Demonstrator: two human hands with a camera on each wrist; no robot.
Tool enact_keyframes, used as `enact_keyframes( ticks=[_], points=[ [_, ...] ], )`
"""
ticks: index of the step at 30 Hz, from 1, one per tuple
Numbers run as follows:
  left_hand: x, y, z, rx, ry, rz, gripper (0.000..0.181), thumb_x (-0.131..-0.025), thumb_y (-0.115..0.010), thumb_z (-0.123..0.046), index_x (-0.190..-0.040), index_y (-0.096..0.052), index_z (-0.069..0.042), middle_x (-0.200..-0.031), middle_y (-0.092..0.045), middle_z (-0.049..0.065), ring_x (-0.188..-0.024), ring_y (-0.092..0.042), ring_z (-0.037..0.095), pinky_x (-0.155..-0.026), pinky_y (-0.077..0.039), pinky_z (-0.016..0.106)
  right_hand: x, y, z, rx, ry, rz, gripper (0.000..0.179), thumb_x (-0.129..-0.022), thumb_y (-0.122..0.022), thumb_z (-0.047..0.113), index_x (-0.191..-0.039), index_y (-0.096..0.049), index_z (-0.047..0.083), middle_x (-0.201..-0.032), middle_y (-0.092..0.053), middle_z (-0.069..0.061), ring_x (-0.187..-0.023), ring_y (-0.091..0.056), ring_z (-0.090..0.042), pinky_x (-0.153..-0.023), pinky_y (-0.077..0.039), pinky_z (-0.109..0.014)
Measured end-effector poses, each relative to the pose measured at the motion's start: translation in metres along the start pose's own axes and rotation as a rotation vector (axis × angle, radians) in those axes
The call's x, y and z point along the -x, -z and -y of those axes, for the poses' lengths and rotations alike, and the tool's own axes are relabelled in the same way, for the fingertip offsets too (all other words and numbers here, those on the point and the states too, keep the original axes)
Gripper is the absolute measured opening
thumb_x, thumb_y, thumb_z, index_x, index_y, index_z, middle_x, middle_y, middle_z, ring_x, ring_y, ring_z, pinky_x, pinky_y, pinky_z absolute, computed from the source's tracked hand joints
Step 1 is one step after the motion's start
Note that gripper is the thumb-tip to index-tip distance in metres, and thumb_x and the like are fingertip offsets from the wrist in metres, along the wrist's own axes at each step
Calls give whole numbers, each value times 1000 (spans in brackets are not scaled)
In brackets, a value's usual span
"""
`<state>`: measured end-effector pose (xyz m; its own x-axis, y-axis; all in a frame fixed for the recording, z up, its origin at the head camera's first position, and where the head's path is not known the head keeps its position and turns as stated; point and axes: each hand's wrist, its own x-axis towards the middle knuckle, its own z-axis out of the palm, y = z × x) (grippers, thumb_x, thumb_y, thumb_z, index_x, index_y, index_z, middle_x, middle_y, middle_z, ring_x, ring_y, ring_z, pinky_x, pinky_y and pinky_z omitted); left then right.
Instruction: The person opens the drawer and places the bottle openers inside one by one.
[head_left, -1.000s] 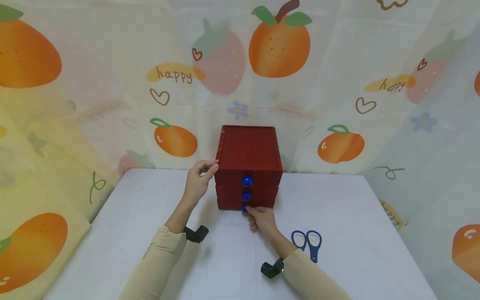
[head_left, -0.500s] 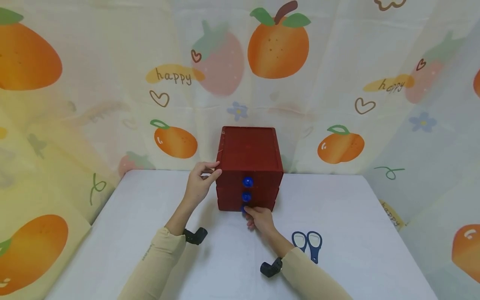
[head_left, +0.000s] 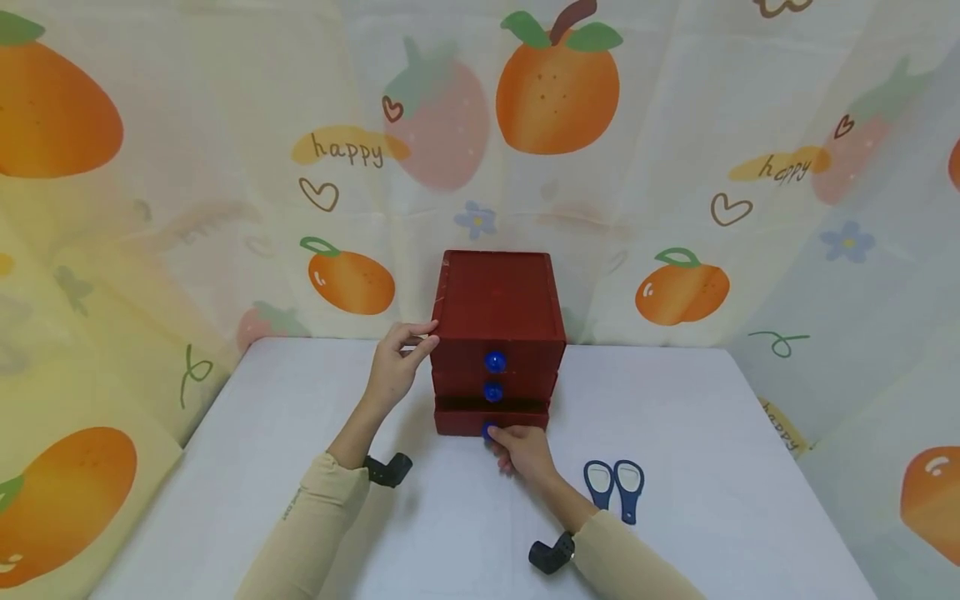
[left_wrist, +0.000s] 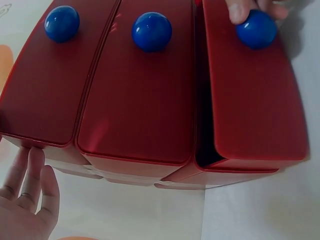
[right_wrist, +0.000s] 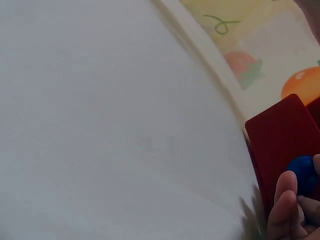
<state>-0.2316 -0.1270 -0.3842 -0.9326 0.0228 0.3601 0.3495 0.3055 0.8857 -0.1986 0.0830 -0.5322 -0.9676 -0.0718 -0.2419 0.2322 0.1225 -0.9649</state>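
Note:
A dark red three-drawer cabinet (head_left: 495,292) stands at the back of the table with a round blue knob on each drawer. Its bottom drawer (head_left: 453,423) sticks out a little, leaving a dark gap behind its front. My right hand (head_left: 528,454) pinches that drawer's blue knob (left_wrist: 256,31) between thumb and fingers. On the cabinet's left side, near the upper front corner, my left hand (head_left: 393,367) rests its fingertips. In the left wrist view, those fingers (left_wrist: 35,172) reach out nearly straight against the side. The upper and middle drawers are closed.
Right of my right forearm lies a dark blue scissors-like thing (head_left: 628,496) with two oval loops, partly hidden by the arm. The white table (head_left: 675,417) meets a fruit-printed cloth (head_left: 675,208) close behind the cabinet. Black cameras are strapped to both wrists.
The bottom drawer has slid out slightly toward me, with my right hand moving back on its knob. My left hand keeps its place at the cabinet's side.

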Motion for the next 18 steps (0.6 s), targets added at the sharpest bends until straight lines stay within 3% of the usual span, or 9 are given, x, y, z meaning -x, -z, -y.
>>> enact_keyframes(
  ticks=[5,10,18],
  points=[
    [-2,1,-3,10,14,16,29,-94,-63,-8,-120,-64,4,-117,-59,23,-88,-54,0,-75,-46,12,14,2,0,113,61,14,36,-93,-65,32,-92,-72,-4,-63,-61,0,-45,-53,-8,-45,-41,-20],
    [-4,-1,1,7,14,20,29,-94,-62,-8,-120,-63,5,-117,-59,23,-88,-54,1,-75,-46,12,30,4,0,139,41,28,37,-94,-63,36,-97,-72,-1,-63,-64,0,-42,-55,-8,-43,-39,-21],
    [-11,-5,37,45,6,-14,28,-93,-66,-13,-118,-67,-1,-117,-61,19,-87,-56,1,-74,-47,12,55,3,-5,93,4,52,37,-94,-64,32,-98,-70,-4,-61,-65,-1,-43,-58,-8,-41,-41,-20]
  ],
)
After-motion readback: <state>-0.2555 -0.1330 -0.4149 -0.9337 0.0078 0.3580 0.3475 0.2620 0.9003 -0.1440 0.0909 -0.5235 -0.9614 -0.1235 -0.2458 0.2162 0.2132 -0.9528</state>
